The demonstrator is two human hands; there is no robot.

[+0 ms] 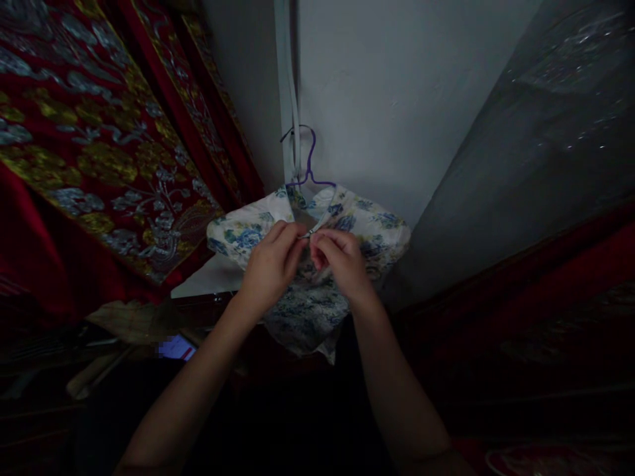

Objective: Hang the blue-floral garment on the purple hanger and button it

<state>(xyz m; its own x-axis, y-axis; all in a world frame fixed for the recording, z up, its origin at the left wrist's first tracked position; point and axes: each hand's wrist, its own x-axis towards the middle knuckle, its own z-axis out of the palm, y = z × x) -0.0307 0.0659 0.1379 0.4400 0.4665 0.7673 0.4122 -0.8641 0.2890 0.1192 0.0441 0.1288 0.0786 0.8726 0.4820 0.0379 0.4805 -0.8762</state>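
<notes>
A white garment with blue flower print [377, 228] hangs on a purple wire hanger [310, 162] against a pale wall. My left hand [272, 264] and my right hand [342, 261] are both raised to the garment's front, just below the collar. The fingers of each hand are pinched on the cloth where its two front edges meet. What exactly sits between the fingertips is too small to make out. The lower part of the garment hangs down behind my wrists.
Red cloth with gold and silver embroidery [94, 139] hangs at the left. A grey plastic-covered surface [536, 132] slopes at the right above dark red fabric [546, 284]. A lit phone screen [177, 346] lies on the dark cluttered surface at the lower left.
</notes>
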